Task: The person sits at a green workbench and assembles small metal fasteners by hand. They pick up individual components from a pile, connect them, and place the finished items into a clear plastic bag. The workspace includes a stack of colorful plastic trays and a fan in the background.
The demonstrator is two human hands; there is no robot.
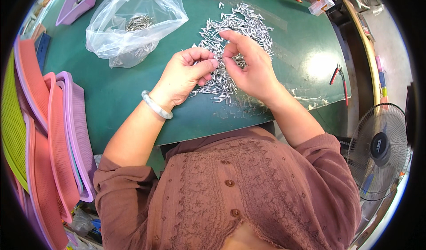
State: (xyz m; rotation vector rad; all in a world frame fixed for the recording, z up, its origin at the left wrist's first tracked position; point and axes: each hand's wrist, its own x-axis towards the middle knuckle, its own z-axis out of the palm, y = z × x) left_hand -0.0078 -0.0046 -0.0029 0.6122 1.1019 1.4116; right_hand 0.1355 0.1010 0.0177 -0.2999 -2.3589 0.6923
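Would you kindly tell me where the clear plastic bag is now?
In the head view, the clear plastic bag sits at the upper left of the green table, left of the loose metal pieces and beyond the left hand.

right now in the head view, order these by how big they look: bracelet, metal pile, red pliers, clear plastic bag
1. Clear plastic bag
2. Metal pile, counting only its uncovered part
3. Bracelet and red pliers: too alike to rank
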